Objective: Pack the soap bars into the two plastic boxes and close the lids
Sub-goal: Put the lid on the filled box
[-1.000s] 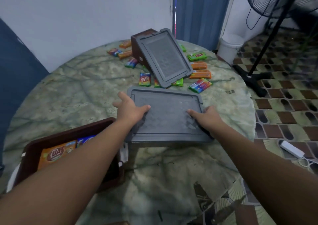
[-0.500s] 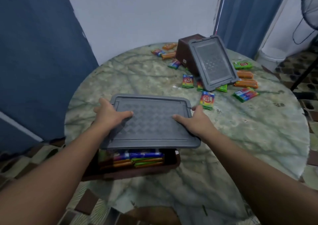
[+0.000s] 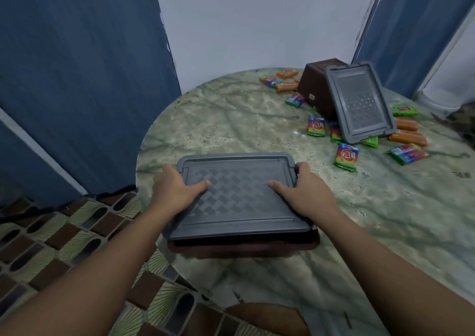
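You have the grey lid (image 3: 239, 196) held by its two short ends, over the brown box (image 3: 246, 247) at the table's (image 3: 231, 119) six o'clock edge. Your left hand (image 3: 174, 189) wraps its nine o'clock end and your right hand (image 3: 303, 189) its three o'clock end, each grip clamped on the rim with the thumb flat on the patterned top.

The lid looks like thin moulded plastic: light, a little flexible, likely to bow if you press the middle. Better to push down along the rim and corners.

The loaded box probably weighs more than it looks; take it from beneath or by the side walls.

The second box (image 3: 318, 86) lies tipped at one o'clock, its lid (image 3: 359, 104) leaning on it, with loose soap bars (image 3: 345, 157) around. Those wrappers look glossy and slippery, so pinch each across its narrow sides.
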